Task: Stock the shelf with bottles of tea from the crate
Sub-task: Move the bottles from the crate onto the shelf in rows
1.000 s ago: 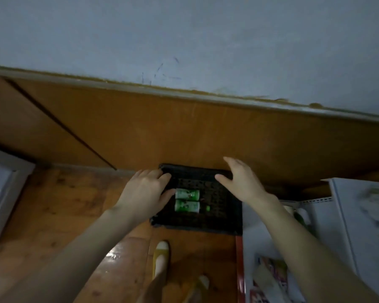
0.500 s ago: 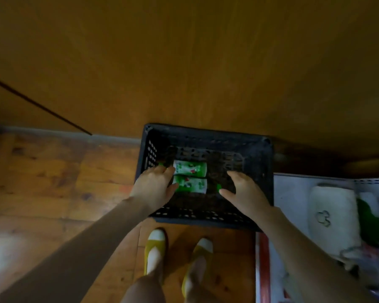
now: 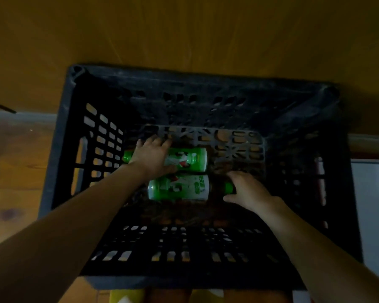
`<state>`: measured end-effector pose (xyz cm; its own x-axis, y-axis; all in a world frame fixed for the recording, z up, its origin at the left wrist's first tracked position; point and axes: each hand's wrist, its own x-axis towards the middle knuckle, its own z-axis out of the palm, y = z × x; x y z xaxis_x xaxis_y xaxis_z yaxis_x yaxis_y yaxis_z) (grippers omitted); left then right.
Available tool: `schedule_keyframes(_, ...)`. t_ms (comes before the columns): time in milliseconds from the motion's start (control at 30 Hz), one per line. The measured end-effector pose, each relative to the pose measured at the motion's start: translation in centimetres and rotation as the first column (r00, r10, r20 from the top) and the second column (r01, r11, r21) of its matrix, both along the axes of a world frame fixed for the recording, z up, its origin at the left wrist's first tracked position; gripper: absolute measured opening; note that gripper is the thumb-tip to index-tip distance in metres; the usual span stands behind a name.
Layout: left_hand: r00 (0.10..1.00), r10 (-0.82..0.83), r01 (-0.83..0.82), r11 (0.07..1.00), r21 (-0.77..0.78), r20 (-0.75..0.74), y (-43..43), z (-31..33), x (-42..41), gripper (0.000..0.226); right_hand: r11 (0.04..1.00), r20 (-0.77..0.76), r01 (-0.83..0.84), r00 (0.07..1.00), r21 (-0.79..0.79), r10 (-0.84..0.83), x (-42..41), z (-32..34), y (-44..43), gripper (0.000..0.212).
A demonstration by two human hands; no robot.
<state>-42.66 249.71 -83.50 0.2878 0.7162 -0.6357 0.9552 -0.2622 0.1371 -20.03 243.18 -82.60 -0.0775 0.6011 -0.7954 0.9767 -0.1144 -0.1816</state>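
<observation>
A black plastic crate (image 3: 59, 162) with slotted walls fills the view, seen from straight above. Two tea bottles with green and white labels lie side by side on its floor. The far bottle (image 3: 188, 159) has its green cap to the left, and my left hand (image 3: 151, 157) lies over its neck end with fingers curled around it. The near bottle (image 3: 177, 188) has its cap to the right, and my right hand (image 3: 247, 191) is wrapped on that cap end.
The crate stands on a wooden floor (image 3: 11, 171) against a brown wooden panel (image 3: 184, 29). A white surface (image 3: 372, 204) lies just right of the crate. Yellow shoes (image 3: 125, 297) show at the bottom edge.
My head has dropped much closer to the crate. Both hands went from above the rim down to its floor and closed on one bottle each.
</observation>
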Motion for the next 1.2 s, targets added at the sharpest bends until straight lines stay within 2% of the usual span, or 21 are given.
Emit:
schedule_keyframes(133, 1.0, 0.001, 0.0, 0.997, -0.08, 0.008, 0.8, -2.0, -0.4, 0.084, 0.997, 0.014, -0.062, 0.998, -0.055, 0.062, -0.2, -2.8, 0.5, 0.067)
schedule_keyframes(267, 0.999, 0.012, -0.008, 0.996, -0.089, 0.038, 0.9, -2.0, -0.3, 0.079, 0.997, -0.007, -0.051, 0.999, -0.05, 0.051, -0.2, -3.9, -0.1, 0.043)
schedule_keyframes(367, 0.998, 0.046, -0.044, 0.997, -0.056, 0.031, 0.5, -0.9, -0.3, 0.076, 0.998, -0.099, 0.043, 0.994, -0.047, -0.047, 0.2, -2.6, -0.8, 0.043)
schedule_keyframes(467, 0.995, 0.087, -0.086, 0.996, -0.016, 0.052, -0.3, 1.9, -0.6, 0.076, 0.97, -0.272, 0.242, 0.934, 0.004, -0.232, 0.3, 0.6, -1.6, 0.046)
schedule_keyframes(533, 0.983, 0.145, -0.146, 0.989, 0.004, 0.109, -0.9, 4.7, -0.8, 0.076, 0.932, -0.372, 0.354, 0.878, 0.083, -0.3, -0.5, 3.9, -2.0, 0.043)
schedule_keyframes(600, 0.961, 0.22, -0.226, 0.974, 0.014, 0.17, -1.6, 8.0, -1.0, 0.074, 0.898, -0.416, 0.394, 0.863, 0.196, -0.288, -1.4, 7.2, -2.3, 0.043)
schedule_keyframes(733, 0.891, 0.354, -0.37, 0.929, 0.004, 0.285, -3.1, 16.0, -1.2, 0.067, 0.892, -0.392, 0.317, 0.903, 0.324, -0.179, -1.8, 14.7, -2.5, 0.043)
schedule_keyframes(800, 0.859, 0.393, -0.421, 0.907, 0.015, 0.328, -3.9, 20.2, -1.1, 0.063, 0.871, -0.384, 0.355, 0.898, 0.34, -0.216, -0.9, 19.1, -2.9, 0.042)
schedule_keyframes(867, 0.829, 0.414, -0.458, 0.888, 0.034, 0.376, -4.4, 24.8, -0.5, 0.059, 0.843, -0.394, 0.411, 0.88, 0.347, -0.267, 0.1, 24.2, -3.2, 0.041)
schedule_keyframes(1067, 0.765, 0.45, -0.517, 0.856, 0.021, 0.461, -6.1, 39.2, 0.3, 0.055, 0.786, -0.421, 0.446, 0.868, 0.428, -0.264, 1.1, 39.4, -4.2, 0.038)
schedule_keyframes(1200, 0.695, 0.42, -0.496, 0.867, -0.032, 0.584, -6.3, 49.4, 0.5, 0.053, 0.689, -0.47, 0.534, 0.827, 0.49, -0.307, 1.3, 49.8, -5.0, 0.039)
